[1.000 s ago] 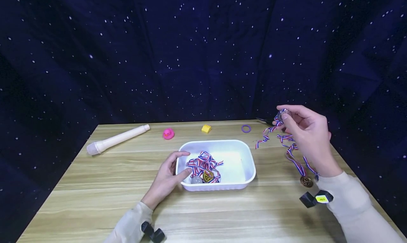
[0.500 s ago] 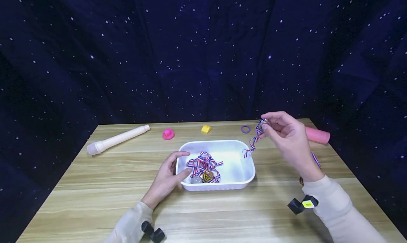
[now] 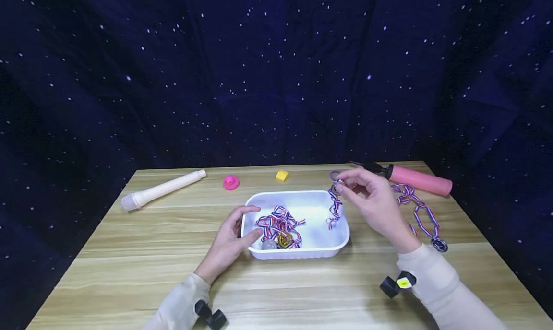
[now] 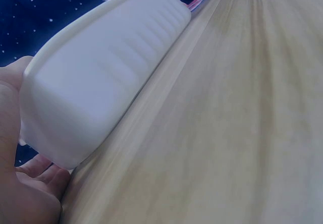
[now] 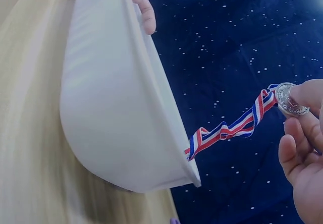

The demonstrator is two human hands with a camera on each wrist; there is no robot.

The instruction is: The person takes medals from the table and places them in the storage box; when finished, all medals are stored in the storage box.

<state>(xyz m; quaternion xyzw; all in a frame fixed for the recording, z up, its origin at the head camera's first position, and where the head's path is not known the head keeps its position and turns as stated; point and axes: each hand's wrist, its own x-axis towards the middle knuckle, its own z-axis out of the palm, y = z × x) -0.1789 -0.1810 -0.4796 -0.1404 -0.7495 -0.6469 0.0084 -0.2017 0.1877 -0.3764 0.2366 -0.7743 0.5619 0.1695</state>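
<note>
We are seeing the right hand (image 3: 375, 205) pinching a silver medal (image 5: 286, 99) above the right end of a white tray (image 3: 298, 254), its grip narrow, the thumb covering part of the face. The striped ribbon (image 5: 241, 127) is dangling there, though we are not managing to tell whether its tip is touching. The left hand (image 3: 231, 241) is gripping the tray's left end, its lower fingers mostly hiding. Inside, a ribbon tangle (image 3: 278, 220) is partly covering a gold medal (image 3: 283, 240); a pale disc (image 3: 270, 244) is looking blurred. Fingers are nearly masking a purple ring (image 3: 331, 175) on the tabletop (image 3: 129, 272).
</note>
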